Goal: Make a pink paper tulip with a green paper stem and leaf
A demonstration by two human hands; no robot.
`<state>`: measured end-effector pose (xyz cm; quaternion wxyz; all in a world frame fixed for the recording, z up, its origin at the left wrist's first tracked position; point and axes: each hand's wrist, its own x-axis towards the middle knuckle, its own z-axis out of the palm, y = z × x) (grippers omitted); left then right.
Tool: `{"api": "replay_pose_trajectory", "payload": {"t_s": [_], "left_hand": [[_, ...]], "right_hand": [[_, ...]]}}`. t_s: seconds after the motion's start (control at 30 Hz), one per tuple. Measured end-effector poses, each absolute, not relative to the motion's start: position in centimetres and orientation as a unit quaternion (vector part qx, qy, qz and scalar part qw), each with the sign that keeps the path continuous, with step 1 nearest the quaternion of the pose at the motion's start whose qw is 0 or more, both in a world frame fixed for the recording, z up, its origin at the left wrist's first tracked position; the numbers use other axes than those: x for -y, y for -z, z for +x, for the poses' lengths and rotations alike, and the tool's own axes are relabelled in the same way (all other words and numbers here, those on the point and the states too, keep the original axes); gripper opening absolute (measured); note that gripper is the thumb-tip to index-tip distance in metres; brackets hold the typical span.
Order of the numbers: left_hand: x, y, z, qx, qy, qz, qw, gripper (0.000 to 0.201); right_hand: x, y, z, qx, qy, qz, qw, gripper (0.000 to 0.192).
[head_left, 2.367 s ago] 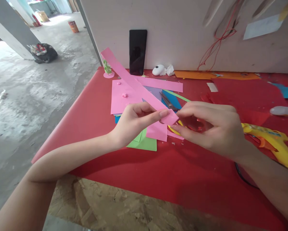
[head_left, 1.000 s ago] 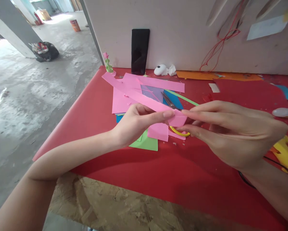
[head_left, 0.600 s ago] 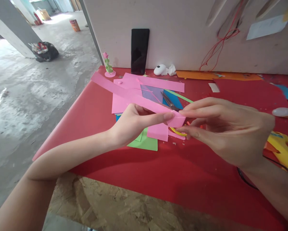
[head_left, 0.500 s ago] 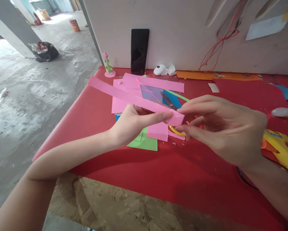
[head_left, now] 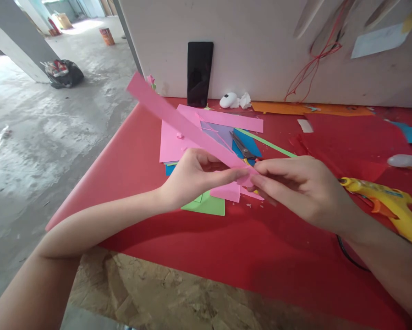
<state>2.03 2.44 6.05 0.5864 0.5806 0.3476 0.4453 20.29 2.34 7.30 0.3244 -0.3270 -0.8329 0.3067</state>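
A long pink paper strip (head_left: 188, 126) slants up and left above the table, its folded near end between my two hands. My left hand (head_left: 195, 181) pinches that end between thumb and fingers. From the right, my right hand (head_left: 297, 190) grips the same end with thumb and forefinger; the fold itself is partly hidden by the fingertips. Behind the hands lie scissors (head_left: 240, 146), their handles partly covered. Pink paper sheets (head_left: 171, 144) and a light green sheet (head_left: 206, 206) lie under and around the strip.
A yellow glue gun (head_left: 387, 197) lies at the right on the red tabletop (head_left: 192, 256). A black phone (head_left: 199, 73) leans on the back panel beside a white rounded object (head_left: 228, 100). A pink paper flower (head_left: 151, 80) stands at the back left, partly hidden by the strip.
The strip's far end has swung upward and now covers part of the paper flower. My right hand has moved down and left and closed on the folded end. My left hand stays nearly in place.
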Motion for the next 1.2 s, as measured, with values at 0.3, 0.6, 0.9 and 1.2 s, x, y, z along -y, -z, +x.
{"api": "replay_pose_trajectory", "payload": {"t_s": [0.3, 0.6, 0.9, 1.2], "left_hand": [[-3.1, -5.3, 1.8, -0.322, -0.47, 0.557, 0.604, 0.017], [-2.8, -5.7, 1.8, -0.35, -0.441, 0.583, 0.585, 0.013], [-2.9, -5.7, 1.9, -0.345, -0.455, 0.576, 0.585, 0.014], [-2.7, -5.4, 1.9, -0.342, -0.503, 0.603, 0.516, 0.002]], "right_hand": [[-2.0, -7.6, 19.8, 0.765, -0.379, -0.385, 0.35, 0.027], [-2.7, -7.2, 20.2, 0.846, -0.264, -0.324, 0.332, 0.028], [-3.0, -7.1, 20.3, 0.833, -0.306, -0.331, 0.32, 0.033], [-2.5, -7.1, 20.4, 0.775, -0.399, -0.372, 0.319, 0.031]]}}
